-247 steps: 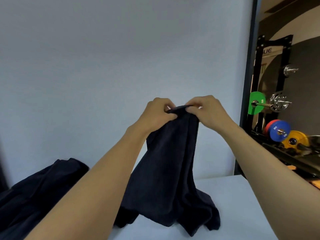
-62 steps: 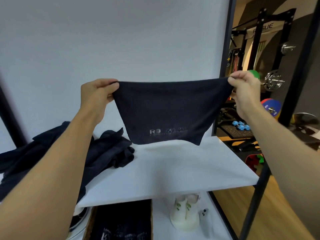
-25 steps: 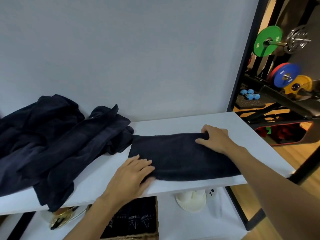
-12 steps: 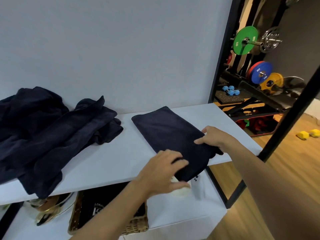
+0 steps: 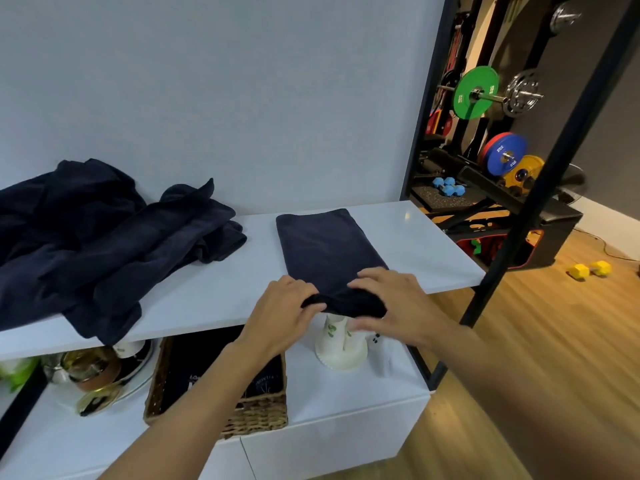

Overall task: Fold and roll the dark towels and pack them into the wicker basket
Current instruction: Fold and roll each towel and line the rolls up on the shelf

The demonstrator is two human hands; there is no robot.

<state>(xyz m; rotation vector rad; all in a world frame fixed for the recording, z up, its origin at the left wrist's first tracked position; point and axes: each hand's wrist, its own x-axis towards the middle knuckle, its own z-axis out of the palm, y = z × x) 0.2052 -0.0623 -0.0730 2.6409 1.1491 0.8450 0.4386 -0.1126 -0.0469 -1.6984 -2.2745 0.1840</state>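
Observation:
A folded dark towel (image 5: 325, 247) lies lengthwise on the white shelf (image 5: 214, 299), its near end hanging over the front edge. My left hand (image 5: 282, 313) and my right hand (image 5: 391, 303) both grip that near end, which is curled up into a short roll between them. A heap of loose dark towels (image 5: 97, 237) covers the left part of the shelf. The wicker basket (image 5: 256, 414) stands on the lower surface under the shelf, with dark towels inside; my left forearm hides part of it.
A white paper cup stack (image 5: 341, 348) stands on the lower surface right of the basket. Glass and metal dishes (image 5: 93, 372) sit at its left. A black frame post (image 5: 540, 188) rises at the right, with weight plates (image 5: 476, 93) and a yellow dumbbell (image 5: 588, 270) behind.
The towel went from held up spread, to laid flat across the shelf, to turned lengthwise. Both hands have come together at its near end and curled it into a roll.

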